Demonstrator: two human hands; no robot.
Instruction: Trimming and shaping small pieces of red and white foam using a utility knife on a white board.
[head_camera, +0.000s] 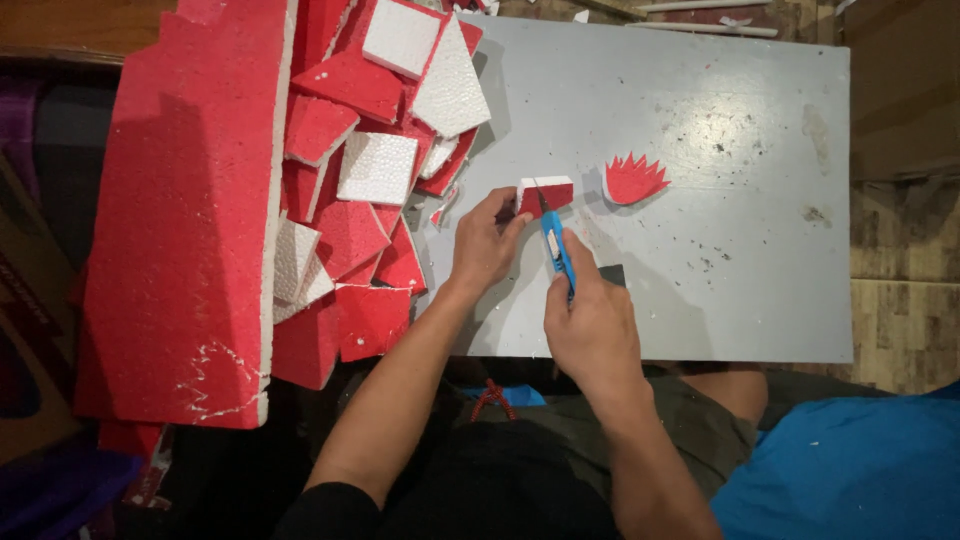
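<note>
A blue utility knife (556, 248) is gripped in the closed right hand (592, 325), its blade set against a small red-and-white foam block (546, 194) just ahead of the fingers. The block is pinned to the grey board (720, 150) by the curled fingertips of the left hand (486, 240), which is placed just beside the right. A finished red flame-shaped cutout (633, 180) is seen lying beyond the right hand. Red and white foam offcuts (375, 170) are heaped left of the left hand, beside a large red foam slab (190, 210).
</note>
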